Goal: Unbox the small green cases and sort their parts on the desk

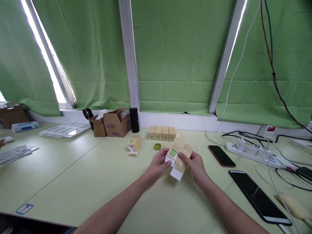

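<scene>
Carton (180, 165) of tan and white card, flaps unfolded, is held between both hands, apparently raised off the pale tabletop (117, 198). Left hand (157, 164): narrow pinch, thumb and fingers closed on the carton's left side, beside its green square panel. Right hand (197, 168): thumb pressed on the tan face, fingers behind the card, grip likewise narrow and holding the same carton.

Assessment of handling: thin card of this kind would likely crease if squeezed. Light thumb pressure along the existing fold lines, with one hand steadying while the other works a flap, is judged sound practice. The white lower flap hangs free and should not be caught against the surface.

Edges and room: four small cartons (159, 133) stand in a row just beyond the held one, with a green container (157, 147) in front of them; forward movement is therefore limited. A loose carton (136, 144) lies to the left. Two phones, the smaller (221, 156) and the larger (259, 196), bound the right forearm's side. The widest working room lies leftward, nearer the person.
</scene>
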Demonstrator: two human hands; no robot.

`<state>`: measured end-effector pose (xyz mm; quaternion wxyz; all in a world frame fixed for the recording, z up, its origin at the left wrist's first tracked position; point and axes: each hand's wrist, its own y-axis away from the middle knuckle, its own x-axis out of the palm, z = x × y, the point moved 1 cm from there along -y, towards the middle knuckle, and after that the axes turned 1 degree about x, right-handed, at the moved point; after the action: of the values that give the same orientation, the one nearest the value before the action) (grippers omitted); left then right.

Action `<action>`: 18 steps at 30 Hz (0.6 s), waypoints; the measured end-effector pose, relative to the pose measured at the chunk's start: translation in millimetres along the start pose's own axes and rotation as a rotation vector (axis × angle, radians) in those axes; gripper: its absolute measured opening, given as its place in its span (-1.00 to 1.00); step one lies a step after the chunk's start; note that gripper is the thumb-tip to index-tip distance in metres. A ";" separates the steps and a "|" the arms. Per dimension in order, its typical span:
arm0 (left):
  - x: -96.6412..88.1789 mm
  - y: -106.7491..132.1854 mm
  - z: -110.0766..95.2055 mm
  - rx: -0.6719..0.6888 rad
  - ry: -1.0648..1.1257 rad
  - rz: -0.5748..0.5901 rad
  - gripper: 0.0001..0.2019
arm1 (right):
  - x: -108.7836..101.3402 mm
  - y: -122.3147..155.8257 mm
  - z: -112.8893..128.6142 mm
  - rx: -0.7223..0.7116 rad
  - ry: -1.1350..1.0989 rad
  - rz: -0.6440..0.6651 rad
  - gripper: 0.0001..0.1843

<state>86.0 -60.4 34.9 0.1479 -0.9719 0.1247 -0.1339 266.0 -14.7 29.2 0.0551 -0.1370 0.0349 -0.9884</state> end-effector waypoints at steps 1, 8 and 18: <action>0.1 0.1 -0.6 -0.013 0.023 0.011 -0.48 | 0.1 0.2 0.9 0.002 0.002 0.002 -0.34; 2.2 0.3 -6.0 -0.084 0.021 0.019 -0.48 | -0.2 0.5 4.6 0.004 0.015 -0.034 -0.35; -13.2 -9.5 -3.6 0.034 -0.611 -0.202 -0.62 | 0.6 0.9 -1.0 -0.142 0.055 0.032 -0.35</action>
<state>74.5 -48.8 38.3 0.1807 -0.9720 -0.0248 0.1481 265.3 -15.5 28.3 0.0603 -0.1130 0.1085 -0.9858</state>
